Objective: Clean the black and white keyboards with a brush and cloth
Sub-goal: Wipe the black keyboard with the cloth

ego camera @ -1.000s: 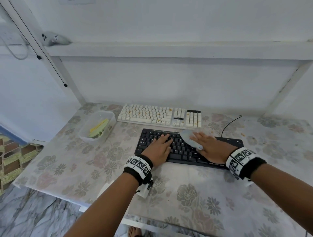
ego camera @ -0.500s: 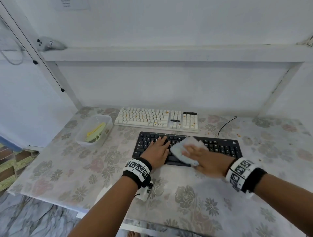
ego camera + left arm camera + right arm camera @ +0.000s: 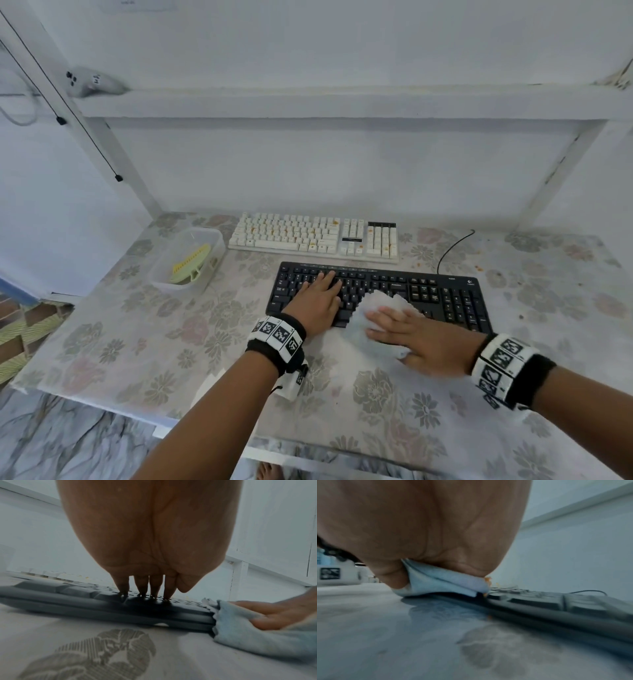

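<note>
The black keyboard [image 3: 445, 298] [image 3: 85, 601] [image 3: 556, 601] lies near the middle of the floral table, with the white keyboard [image 3: 308, 236] behind it. My left hand [image 3: 318, 298] [image 3: 149, 588] rests flat on the black keyboard's left half, straight fingers on the keys. Beside it, my right hand [image 3: 411, 332] [image 3: 274, 611] presses a pale blue cloth [image 3: 376, 305] [image 3: 240, 635] [image 3: 445, 584] with flat fingers onto the keyboard's front edge and the table before it. Orange crumbs [image 3: 488, 580] cling at the cloth's edge. A yellow-green brush [image 3: 190, 263] lies in a clear tub.
The clear plastic tub [image 3: 164, 270] stands left of the keyboards. The black keyboard's cable [image 3: 455, 246] runs back to the wall. A white shelf [image 3: 342, 102] spans above, with a grey device [image 3: 92, 84] on its left end. The table's front edge [image 3: 205, 428] is near my forearms.
My right hand has dragged the cloth from the black keyboard's back rows forward to its front edge. The left hand has stayed on the keys.
</note>
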